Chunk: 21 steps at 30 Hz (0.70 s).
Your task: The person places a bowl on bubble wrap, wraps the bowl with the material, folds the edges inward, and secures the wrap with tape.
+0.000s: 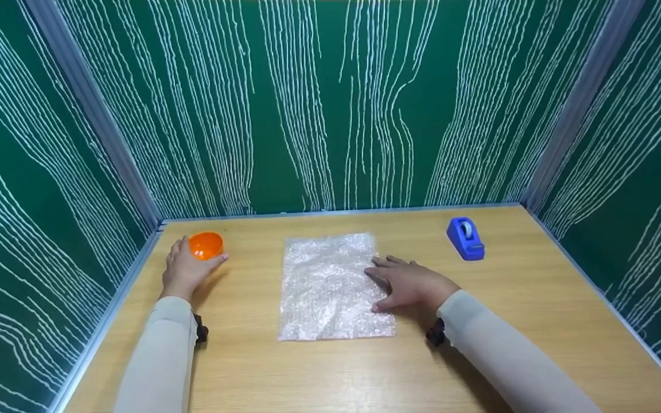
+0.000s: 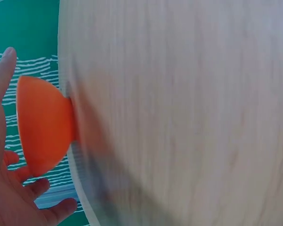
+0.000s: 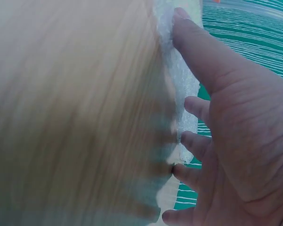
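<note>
An orange bowl stands upright at the back left of the table. Around its near side my left hand spreads, thumb to the right and fingers to the left. In the left wrist view, a gap shows between the thumb and the bowl, and the fingers reach behind its rim. A sheet of bubble wrap lies flat in the middle of the table. Over its right edge my right hand reaches with spread fingers, the thumb tip at the sheet in the right wrist view.
A blue tape dispenser with a roll in it sits at the back right of the wooden table. Green panels with wavy white lines rise behind and on both sides, joined by grey metal posts.
</note>
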Each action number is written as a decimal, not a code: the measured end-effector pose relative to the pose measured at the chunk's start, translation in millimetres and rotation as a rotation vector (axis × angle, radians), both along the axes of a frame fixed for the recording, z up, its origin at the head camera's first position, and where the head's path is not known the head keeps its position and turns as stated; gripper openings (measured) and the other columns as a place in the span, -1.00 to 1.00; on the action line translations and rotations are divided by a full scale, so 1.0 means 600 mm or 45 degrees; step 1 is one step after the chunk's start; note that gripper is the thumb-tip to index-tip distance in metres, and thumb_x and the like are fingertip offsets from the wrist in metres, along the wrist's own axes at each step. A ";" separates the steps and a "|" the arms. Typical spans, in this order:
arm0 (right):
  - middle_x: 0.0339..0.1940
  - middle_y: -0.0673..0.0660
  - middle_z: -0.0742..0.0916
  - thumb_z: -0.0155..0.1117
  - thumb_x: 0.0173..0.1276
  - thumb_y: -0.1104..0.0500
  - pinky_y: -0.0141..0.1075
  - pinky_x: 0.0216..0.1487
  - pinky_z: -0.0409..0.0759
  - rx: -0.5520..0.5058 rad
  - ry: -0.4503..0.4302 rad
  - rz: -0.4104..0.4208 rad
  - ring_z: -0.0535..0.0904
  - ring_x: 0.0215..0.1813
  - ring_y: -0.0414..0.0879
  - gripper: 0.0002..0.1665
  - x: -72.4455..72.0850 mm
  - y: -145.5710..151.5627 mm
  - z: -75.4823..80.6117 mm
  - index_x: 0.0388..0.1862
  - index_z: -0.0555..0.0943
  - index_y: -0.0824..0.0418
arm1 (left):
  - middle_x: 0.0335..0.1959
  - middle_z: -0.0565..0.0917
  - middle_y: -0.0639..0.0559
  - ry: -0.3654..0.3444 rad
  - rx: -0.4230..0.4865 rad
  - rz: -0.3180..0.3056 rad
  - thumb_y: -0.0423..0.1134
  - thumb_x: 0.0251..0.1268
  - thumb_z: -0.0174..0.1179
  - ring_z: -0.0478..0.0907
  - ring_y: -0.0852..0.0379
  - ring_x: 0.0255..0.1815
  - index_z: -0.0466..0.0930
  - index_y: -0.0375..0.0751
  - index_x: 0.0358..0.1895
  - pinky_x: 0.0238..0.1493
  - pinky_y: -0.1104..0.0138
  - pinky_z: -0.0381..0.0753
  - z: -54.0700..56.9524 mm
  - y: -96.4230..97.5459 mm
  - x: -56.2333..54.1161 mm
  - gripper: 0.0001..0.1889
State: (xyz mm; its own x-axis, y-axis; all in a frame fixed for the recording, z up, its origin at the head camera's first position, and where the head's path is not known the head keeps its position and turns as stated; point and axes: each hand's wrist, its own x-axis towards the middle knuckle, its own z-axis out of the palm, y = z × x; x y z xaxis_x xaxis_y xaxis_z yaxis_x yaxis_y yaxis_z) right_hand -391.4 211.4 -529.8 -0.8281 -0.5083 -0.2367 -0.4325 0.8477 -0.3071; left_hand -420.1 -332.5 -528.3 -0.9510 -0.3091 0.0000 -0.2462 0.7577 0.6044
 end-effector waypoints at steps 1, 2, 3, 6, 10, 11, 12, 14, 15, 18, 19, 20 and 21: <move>0.96 0.03 0.19 0.52 0.30 -0.61 0.47 0.86 -0.02 0.003 0.000 -0.001 -0.04 0.96 0.29 0.26 0.000 0.000 0.000 0.87 0.28 -0.28 | 0.89 -0.05 -0.42 -0.002 0.013 0.002 0.51 0.26 0.51 0.12 -0.50 0.78 -0.28 -0.26 0.90 0.74 -0.53 0.16 -0.001 -0.001 0.000 0.51; 0.96 0.03 0.19 0.52 0.30 -0.61 0.48 0.85 0.00 0.001 0.000 0.000 -0.03 0.96 0.30 0.27 0.000 0.000 -0.001 0.87 0.28 -0.28 | 0.90 -0.05 -0.40 -0.006 0.026 0.004 0.50 0.25 0.52 0.12 -0.49 0.79 -0.29 -0.25 0.90 0.75 -0.53 0.15 -0.002 -0.001 -0.001 0.51; 0.96 0.02 0.19 0.52 0.29 -0.62 0.47 0.85 0.02 0.010 0.003 0.001 -0.03 0.96 0.29 0.27 -0.001 -0.001 -0.001 0.87 0.27 -0.29 | 0.90 -0.05 -0.39 -0.009 0.038 0.006 0.49 0.25 0.53 0.12 -0.48 0.79 -0.30 -0.24 0.90 0.76 -0.52 0.14 -0.003 -0.001 -0.002 0.51; 0.96 0.01 0.20 0.53 0.29 -0.61 0.45 0.85 0.07 0.020 0.008 0.005 -0.01 0.96 0.28 0.27 -0.001 -0.002 0.000 0.87 0.28 -0.29 | 0.90 -0.08 -0.41 -0.010 0.051 0.011 0.47 0.26 0.54 0.11 -0.50 0.80 -0.32 -0.23 0.90 0.77 -0.51 0.12 -0.004 -0.001 -0.003 0.51; 0.95 0.04 0.24 0.56 0.32 -0.56 0.43 0.83 0.16 0.027 0.029 0.026 0.04 0.95 0.30 0.24 -0.001 -0.005 0.002 0.86 0.32 -0.23 | 0.88 -0.03 -0.45 -0.007 0.045 0.027 0.44 0.30 0.53 0.14 -0.52 0.78 -0.33 -0.25 0.90 0.77 -0.48 0.16 -0.001 -0.001 -0.002 0.49; 0.95 0.04 0.24 0.56 0.33 -0.55 0.41 0.83 0.18 0.034 0.035 0.030 0.05 0.95 0.29 0.23 -0.001 -0.006 0.002 0.86 0.32 -0.23 | 0.87 -0.01 -0.45 -0.006 0.044 0.033 0.43 0.31 0.52 0.15 -0.52 0.76 -0.33 -0.26 0.90 0.77 -0.48 0.18 0.001 -0.001 -0.002 0.48; 0.94 0.03 0.25 0.56 0.33 -0.55 0.40 0.83 0.20 0.042 0.042 0.032 0.06 0.94 0.29 0.23 -0.001 -0.007 0.002 0.86 0.32 -0.23 | 0.86 0.01 -0.46 -0.006 0.044 0.039 0.42 0.32 0.51 0.17 -0.53 0.75 -0.33 -0.27 0.90 0.76 -0.47 0.20 0.003 -0.001 -0.001 0.47; 0.94 0.02 0.25 0.56 0.32 -0.56 0.38 0.84 0.20 0.048 0.044 0.025 0.07 0.95 0.27 0.23 -0.001 -0.008 0.002 0.86 0.32 -0.25 | 0.85 0.03 -0.46 -0.014 0.063 0.053 0.40 0.34 0.51 0.21 -0.54 0.72 -0.33 -0.27 0.90 0.76 -0.47 0.22 0.007 0.000 0.000 0.46; 0.94 0.01 0.25 0.56 0.32 -0.56 0.37 0.84 0.19 0.052 0.043 0.022 0.06 0.95 0.26 0.23 -0.001 -0.008 0.002 0.86 0.32 -0.26 | 0.85 0.05 -0.45 -0.018 0.075 0.060 0.39 0.34 0.52 0.23 -0.55 0.71 -0.33 -0.27 0.90 0.75 -0.47 0.24 0.009 0.000 0.001 0.45; 0.94 0.00 0.25 0.55 0.32 -0.57 0.35 0.85 0.19 0.060 0.039 0.020 0.06 0.95 0.25 0.23 -0.001 -0.008 0.003 0.86 0.31 -0.27 | 0.82 0.09 -0.46 -0.024 0.100 0.067 0.36 0.34 0.53 0.27 -0.55 0.67 -0.31 -0.28 0.90 0.74 -0.45 0.28 0.012 0.001 0.001 0.45; 0.94 0.02 0.25 0.56 0.32 -0.57 0.36 0.85 0.19 0.051 0.038 0.024 0.06 0.95 0.27 0.23 0.000 -0.007 0.003 0.86 0.32 -0.25 | 0.82 0.11 -0.46 -0.022 0.105 0.067 0.35 0.33 0.53 0.28 -0.55 0.66 -0.30 -0.29 0.89 0.74 -0.44 0.28 0.013 0.000 0.002 0.44; 0.94 0.03 0.26 0.56 0.32 -0.56 0.37 0.84 0.19 0.045 0.038 0.028 0.07 0.94 0.28 0.23 0.000 -0.007 0.003 0.86 0.33 -0.24 | 0.81 0.12 -0.46 -0.016 0.110 0.066 0.33 0.33 0.54 0.29 -0.54 0.66 -0.28 -0.30 0.89 0.75 -0.43 0.29 0.012 0.000 0.002 0.43; 0.94 0.04 0.26 0.56 0.32 -0.56 0.37 0.84 0.19 0.045 0.037 0.029 0.07 0.94 0.28 0.24 0.000 -0.007 0.003 0.86 0.33 -0.23 | 0.81 0.13 -0.46 -0.010 0.117 0.064 0.32 0.33 0.55 0.30 -0.53 0.66 -0.27 -0.32 0.89 0.75 -0.41 0.29 0.012 -0.001 0.002 0.43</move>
State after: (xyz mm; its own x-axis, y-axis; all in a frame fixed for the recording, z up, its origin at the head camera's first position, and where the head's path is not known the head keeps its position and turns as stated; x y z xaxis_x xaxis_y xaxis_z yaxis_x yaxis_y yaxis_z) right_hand -391.5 207.2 -527.8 -0.8230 -0.5192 -0.2304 -0.4606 0.8474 -0.2643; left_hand -419.1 -333.1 -521.2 -0.9343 -0.3544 -0.0378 -0.2872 0.6858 0.6687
